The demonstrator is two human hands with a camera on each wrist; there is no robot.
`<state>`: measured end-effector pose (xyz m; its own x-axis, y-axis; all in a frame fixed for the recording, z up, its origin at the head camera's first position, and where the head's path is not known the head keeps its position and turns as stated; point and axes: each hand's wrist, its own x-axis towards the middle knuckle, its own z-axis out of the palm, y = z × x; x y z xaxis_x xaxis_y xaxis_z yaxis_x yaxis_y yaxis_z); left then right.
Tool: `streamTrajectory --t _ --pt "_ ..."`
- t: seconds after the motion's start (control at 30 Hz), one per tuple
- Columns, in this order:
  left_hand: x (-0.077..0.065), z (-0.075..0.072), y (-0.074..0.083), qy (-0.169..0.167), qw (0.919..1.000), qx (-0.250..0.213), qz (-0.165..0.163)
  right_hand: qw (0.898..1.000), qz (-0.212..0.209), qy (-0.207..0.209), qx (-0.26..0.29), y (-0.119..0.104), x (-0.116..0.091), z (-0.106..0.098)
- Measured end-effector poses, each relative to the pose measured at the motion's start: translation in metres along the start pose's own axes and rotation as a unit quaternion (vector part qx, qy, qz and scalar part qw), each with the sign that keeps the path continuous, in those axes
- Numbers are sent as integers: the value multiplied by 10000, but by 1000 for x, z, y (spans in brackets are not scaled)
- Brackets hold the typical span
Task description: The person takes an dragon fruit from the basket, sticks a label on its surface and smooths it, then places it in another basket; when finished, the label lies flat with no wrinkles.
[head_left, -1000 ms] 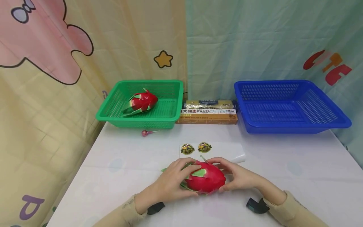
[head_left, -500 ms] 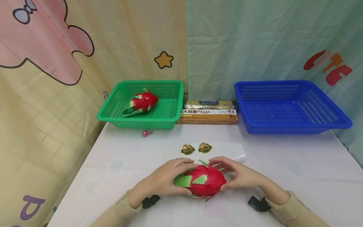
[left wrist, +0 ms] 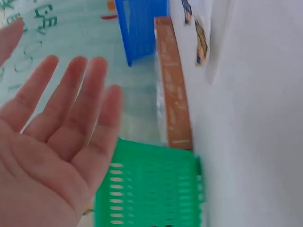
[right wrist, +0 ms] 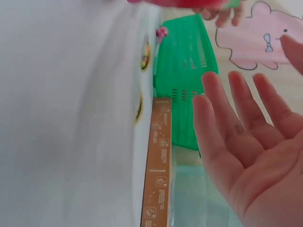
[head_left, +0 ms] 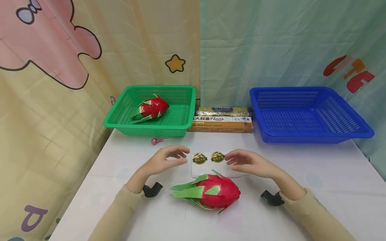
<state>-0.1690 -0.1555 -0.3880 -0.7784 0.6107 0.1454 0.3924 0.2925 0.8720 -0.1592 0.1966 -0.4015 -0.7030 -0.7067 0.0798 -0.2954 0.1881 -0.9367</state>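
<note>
A red dragon fruit (head_left: 220,192) with green leaf tips lies on its side on the white table, clear of both hands. Behind it is a white sheet (head_left: 211,170) bearing two round stickers (head_left: 199,158). My left hand (head_left: 164,160) hovers at the left of the sheet; its palm and relaxed fingers show bare in the left wrist view. My right hand (head_left: 253,164) is over the sheet's right end, fingertips overlapping the right sticker (head_left: 217,156) in the head view. The right wrist view shows that palm (right wrist: 274,179) bare too, fingers apart.
A green basket (head_left: 147,127) at back left holds another dragon fruit (head_left: 153,107). A blue basket (head_left: 316,134) stands at back right. Between them lie a pasta box (head_left: 221,127) and a yellow packet (head_left: 235,111). A lollipop (head_left: 155,141) lies before the green basket.
Both hands held the dragon fruit and turned it slightly. They have let go and moved forward, the left also outward, to either side of the sheet. The fruit stays on the table.
</note>
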Motion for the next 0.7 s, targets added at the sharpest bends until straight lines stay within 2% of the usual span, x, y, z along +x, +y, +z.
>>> streamTrajectory --t 0.17,0.23,0.4,0.43,0.53,0.7 --pt "22 -6 -24 496 9919 -689 -950 9983 303 474 -163 2 38 -8" --pt "26 -5 -24 652 9879 -770 -1181 9974 463 535 -169 6 53 -8" --pt "30 -2 -13 1032 9796 -860 -1493 9969 645 448 34 17 81 -4" --pt "31 -1 -15 1081 9779 -869 -1563 9971 642 412 55 20 86 -3" --pt "33 3 -20 1081 9738 -928 -1773 9969 692 381 -43 25 97 0" --pt "37 12 -37 771 9645 -1263 -2189 9970 729 270 7 34 105 5"
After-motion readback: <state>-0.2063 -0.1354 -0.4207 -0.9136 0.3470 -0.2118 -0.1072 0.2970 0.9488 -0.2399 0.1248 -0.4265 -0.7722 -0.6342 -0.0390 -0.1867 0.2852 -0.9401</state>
